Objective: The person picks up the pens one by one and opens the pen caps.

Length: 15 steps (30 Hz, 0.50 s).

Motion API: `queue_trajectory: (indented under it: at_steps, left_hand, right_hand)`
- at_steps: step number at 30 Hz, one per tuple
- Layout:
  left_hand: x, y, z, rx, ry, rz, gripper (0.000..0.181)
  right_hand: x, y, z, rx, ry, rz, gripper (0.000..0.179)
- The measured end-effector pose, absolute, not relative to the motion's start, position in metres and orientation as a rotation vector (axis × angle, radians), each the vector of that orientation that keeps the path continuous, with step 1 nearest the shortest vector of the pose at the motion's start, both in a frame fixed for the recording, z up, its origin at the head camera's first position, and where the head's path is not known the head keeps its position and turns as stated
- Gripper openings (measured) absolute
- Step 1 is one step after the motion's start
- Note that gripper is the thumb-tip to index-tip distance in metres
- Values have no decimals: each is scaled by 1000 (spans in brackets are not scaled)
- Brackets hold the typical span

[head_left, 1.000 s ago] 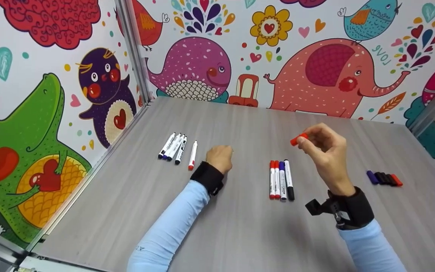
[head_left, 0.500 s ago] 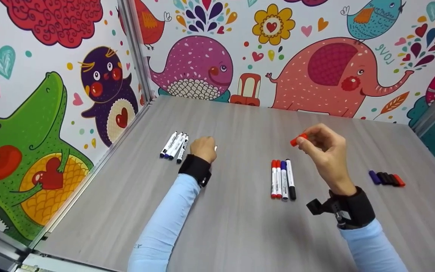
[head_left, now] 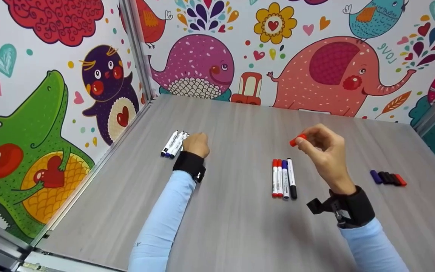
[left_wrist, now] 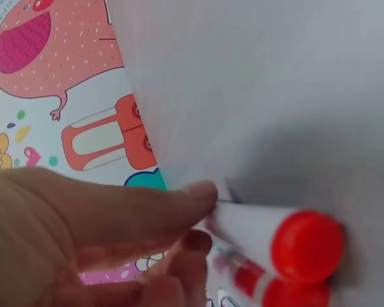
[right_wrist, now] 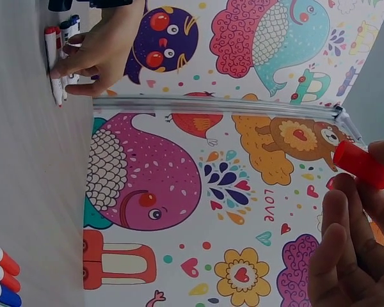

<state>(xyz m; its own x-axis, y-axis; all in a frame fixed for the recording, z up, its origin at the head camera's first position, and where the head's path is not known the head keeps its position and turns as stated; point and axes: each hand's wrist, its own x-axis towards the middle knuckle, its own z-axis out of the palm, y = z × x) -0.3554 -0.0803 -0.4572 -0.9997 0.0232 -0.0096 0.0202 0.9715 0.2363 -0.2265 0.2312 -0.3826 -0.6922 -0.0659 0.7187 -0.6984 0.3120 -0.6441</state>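
My left hand (head_left: 196,144) is at the right end of the left marker row, pinching a white marker (left_wrist: 253,227) with a red end between thumb and fingers. In the left wrist view it lies close beside a second red-ended marker (left_wrist: 294,294). Further left lie several uncapped white markers (head_left: 170,143) with dark ends, partly hidden by this hand. Raised above the table, my right hand (head_left: 325,153) pinches a red marker cap (head_left: 297,140) between thumb and fingertips; the right wrist view shows the same cap (right_wrist: 361,165).
Several capped markers, including a blue-capped marker (head_left: 285,179), lie in a row at the table's middle. At the right, loose caps stand close together, among them a purple cap (head_left: 376,176) and a red cap (head_left: 401,180). Patterned walls border the grey table (head_left: 232,226).
My left hand has moved left with the marker, over the single red-ended marker and up to the left row. The right hand stays almost still with the red cap.
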Motion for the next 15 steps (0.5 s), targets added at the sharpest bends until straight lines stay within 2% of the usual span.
queue_trajectory:
  at_steps: [5,11,15]
  left_hand:
    - [-355,-89,-453,32,3087,348,23]
    - [-353,-97,-448,46,3042,311,46]
    - [-351,-98,-446,75,3037,293,48]
  right_hand:
    - [-227,231,-384,657,-2024,1405,4]
    - [-227,232,-384,654,-2038,1411,4]
    - [-228,232,-384,657,-2040,1409,4]
